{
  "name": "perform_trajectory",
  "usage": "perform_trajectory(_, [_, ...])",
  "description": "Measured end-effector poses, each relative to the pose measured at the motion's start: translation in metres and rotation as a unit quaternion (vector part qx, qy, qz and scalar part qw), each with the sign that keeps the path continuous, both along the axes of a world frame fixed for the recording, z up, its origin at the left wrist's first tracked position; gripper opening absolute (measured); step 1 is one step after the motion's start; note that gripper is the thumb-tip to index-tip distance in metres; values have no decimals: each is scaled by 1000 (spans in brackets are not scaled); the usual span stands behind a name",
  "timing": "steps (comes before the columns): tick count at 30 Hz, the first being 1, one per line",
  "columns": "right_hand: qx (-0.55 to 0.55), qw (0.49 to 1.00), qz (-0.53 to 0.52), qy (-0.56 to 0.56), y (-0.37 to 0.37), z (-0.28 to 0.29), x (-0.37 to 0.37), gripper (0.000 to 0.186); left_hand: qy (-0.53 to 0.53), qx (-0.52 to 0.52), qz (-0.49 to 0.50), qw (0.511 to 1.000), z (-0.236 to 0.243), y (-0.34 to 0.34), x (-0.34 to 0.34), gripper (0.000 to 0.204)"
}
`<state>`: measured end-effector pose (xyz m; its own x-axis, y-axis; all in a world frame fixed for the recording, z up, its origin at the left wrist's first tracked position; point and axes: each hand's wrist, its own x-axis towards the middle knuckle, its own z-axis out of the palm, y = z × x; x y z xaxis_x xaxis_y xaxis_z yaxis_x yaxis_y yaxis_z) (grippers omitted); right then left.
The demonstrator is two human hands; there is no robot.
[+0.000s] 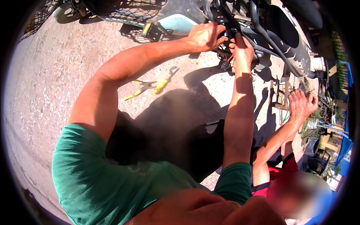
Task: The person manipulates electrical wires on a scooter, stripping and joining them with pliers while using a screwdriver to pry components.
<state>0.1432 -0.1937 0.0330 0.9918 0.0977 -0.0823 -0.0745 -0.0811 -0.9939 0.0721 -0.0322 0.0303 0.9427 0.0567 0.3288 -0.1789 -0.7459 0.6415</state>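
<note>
Green sleeves (112, 176) fill the bottom of the view, both bare forearms reaching up and away from them. Concrete ground (56, 82) is sunlit, with a dark shadow across the middle. Motorbike (270, 33) stands at top, black hoses and cables bunched at its frame, pale blue panel (180, 22) beside them. Left hand (205, 36) is curled around the cable bundle (232, 22), grip narrow, fingers tucked into the black parts. Right hand (242, 50) sits just below and touching it, fingertips pinched on a thin red wire (229, 58). Second person in a red shirt (279, 172) crouches at right, hands (303, 105) clasped together near a small stand. Yellow-handled pliers (139, 89) and a yellow wrench (165, 82) lie on the ground, just beside each other, well apart from both hands.
</note>
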Motion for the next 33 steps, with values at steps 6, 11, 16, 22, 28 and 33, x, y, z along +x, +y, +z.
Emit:
perform_trajectory(6, [5, 1000, -1, 19, 1, -1, 8, 20, 12, 10, 7, 1000, 1, 4, 4, 31])
perform_trajectory(11, [124, 982, 20, 141, -7, -5, 22, 11, -13, 36, 0, 999, 3, 4, 3, 33])
perform_trajectory(16, [205, 950, 57, 229, -12, -8, 30, 9, -28, 37, 0, 999, 2, 5, 2, 34])
perform_trajectory(22, [265, 924, 114, 249, -17, 0, 24, 21, -17, 33, 2, 999, 1, 5, 3, 34])
perform_trajectory(28, [200, 959, 56, 192, -12, -5, 24, 14, -15, 36, -6, 999, 1, 5, 5, 28])
perform_trajectory(33, [228, 953, 85, 182, -7, -8, 22, 13, -75, 46, -2, 996, -10, 7, 8, 30])
